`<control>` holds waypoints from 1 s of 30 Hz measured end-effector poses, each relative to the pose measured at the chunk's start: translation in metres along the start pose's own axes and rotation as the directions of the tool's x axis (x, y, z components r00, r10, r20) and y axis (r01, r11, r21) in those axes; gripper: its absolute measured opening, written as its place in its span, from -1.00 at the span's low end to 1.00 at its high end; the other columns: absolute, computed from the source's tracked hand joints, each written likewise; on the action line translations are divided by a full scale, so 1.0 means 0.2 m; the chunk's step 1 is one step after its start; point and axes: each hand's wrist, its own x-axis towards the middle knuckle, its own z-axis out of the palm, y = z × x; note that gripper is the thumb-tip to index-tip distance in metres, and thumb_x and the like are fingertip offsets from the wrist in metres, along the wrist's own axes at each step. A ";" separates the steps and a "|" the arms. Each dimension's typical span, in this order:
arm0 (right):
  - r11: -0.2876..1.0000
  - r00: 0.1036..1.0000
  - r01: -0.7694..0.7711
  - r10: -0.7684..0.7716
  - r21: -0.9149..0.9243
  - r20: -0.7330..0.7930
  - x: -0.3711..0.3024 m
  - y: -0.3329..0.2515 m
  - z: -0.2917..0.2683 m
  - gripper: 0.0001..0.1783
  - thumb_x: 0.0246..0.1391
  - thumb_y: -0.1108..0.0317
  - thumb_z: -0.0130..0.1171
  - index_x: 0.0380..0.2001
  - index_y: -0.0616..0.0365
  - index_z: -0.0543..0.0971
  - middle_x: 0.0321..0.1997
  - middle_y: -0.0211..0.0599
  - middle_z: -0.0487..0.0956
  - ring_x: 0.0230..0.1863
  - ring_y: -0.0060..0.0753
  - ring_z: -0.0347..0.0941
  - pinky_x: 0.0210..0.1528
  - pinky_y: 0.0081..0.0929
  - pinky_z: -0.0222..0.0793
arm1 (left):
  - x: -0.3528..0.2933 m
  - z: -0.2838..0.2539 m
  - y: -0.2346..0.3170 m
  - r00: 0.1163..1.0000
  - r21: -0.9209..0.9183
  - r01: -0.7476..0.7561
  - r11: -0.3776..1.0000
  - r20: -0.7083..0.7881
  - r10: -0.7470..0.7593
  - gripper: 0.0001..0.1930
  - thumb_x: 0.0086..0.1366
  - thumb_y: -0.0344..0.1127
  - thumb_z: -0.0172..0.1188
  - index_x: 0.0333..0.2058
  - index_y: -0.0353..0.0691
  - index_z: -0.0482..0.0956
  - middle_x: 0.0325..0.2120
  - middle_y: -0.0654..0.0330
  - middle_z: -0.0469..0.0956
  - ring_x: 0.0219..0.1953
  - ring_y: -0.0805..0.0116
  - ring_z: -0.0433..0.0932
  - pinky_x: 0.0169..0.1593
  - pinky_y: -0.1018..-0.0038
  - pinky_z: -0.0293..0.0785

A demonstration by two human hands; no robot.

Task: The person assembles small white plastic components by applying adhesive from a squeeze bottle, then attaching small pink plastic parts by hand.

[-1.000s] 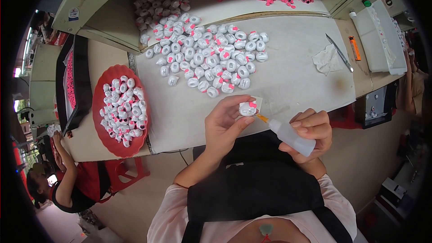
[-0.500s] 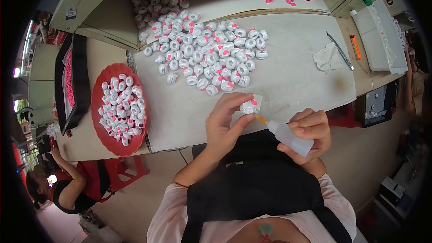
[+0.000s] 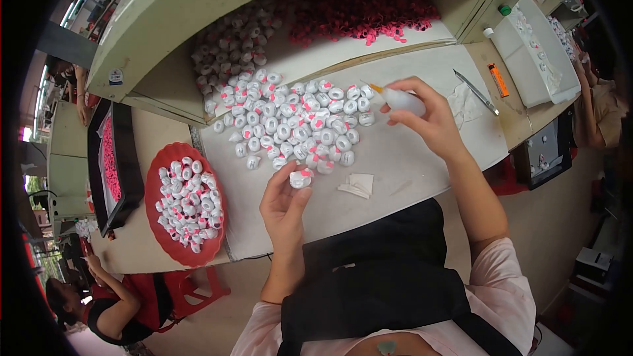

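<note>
Between the fingertips of my left hand [image 3: 282, 203] is a small white figurine head [image 3: 301, 179] with a pink bow. It is at the near edge of a pile of similar white heads [image 3: 283, 133] spread on the white-covered table [image 3: 409, 158]. My right hand [image 3: 428, 118], farther out to the right, grips a translucent squeeze bottle [image 3: 403, 101]. The bottle's orange nozzle [image 3: 376, 88] points left, away from the head. A folded piece of white paper [image 3: 357, 186] lies on the table between my hands.
A red scalloped plate [image 3: 153, 194] of white heads stands left, beside a black tray [image 3: 132, 165] with pink pieces [image 3: 109, 161]. Tweezers [image 3: 476, 92], crumpled tissue [image 3: 463, 111], an orange tube [image 3: 498, 80] and a white bin [image 3: 527, 89] are right. A shelf holds pink pieces [image 3: 369, 13].
My hands have moved apart. The left has gone left with the figurine head, the right forward with the bottle, its nozzle now off the head. The white paper now lies on the table.
</note>
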 end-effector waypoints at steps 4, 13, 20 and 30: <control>0.911 0.988 0.139 -0.156 -0.387 -0.013 0.39 0.21 0.00 -0.77 -0.23 0.54 0.07 -0.43 0.20 0.28 -0.38 -0.29 0.38 -0.37 -0.41 0.40 -0.39 -0.55 0.36 | -0.02 -0.01 -0.01 1.000 0.007 0.014 1.000 -0.006 -0.014 -0.58 -0.03 -0.61 0.05 -0.11 -0.39 0.28 -0.23 0.10 0.35 -0.17 0.39 0.34 -0.13 0.51 0.29; 0.477 0.845 0.341 -0.533 -0.810 0.042 1.05 0.44 0.48 -0.65 -0.33 0.39 -0.03 -0.37 0.37 0.46 -0.20 0.18 0.37 -0.15 0.01 0.31 -0.15 -0.20 0.25 | -0.06 -0.03 0.01 0.997 0.128 -0.002 0.992 -0.076 0.012 -0.59 -0.03 -0.54 0.07 -0.13 -0.42 0.27 -0.27 0.09 0.38 -0.20 0.37 0.35 -0.12 0.50 0.26; 0.240 0.649 0.471 -0.746 -0.849 0.149 1.05 0.56 0.35 -0.60 -0.53 0.31 0.01 -0.51 0.37 0.51 -0.29 0.25 0.38 -0.21 0.05 0.32 -0.16 -0.18 0.27 | -0.04 -0.02 -0.03 0.999 0.178 -0.031 0.983 0.015 0.029 -0.57 0.05 -0.52 0.00 -0.06 -0.41 0.20 -0.13 0.09 0.29 -0.21 0.43 0.34 -0.16 0.53 0.30; 0.318 0.824 0.485 -0.477 -0.815 0.304 0.91 0.42 0.21 -0.76 -0.47 0.44 0.00 -0.55 0.10 0.52 -0.59 -0.11 0.46 -0.44 -0.12 0.41 -0.42 -0.29 0.34 | -0.04 0.04 -0.01 0.998 0.171 -0.044 0.984 0.048 0.037 -0.57 0.05 -0.51 0.01 -0.05 -0.38 0.20 -0.14 0.09 0.30 -0.19 0.43 0.33 -0.11 0.50 0.29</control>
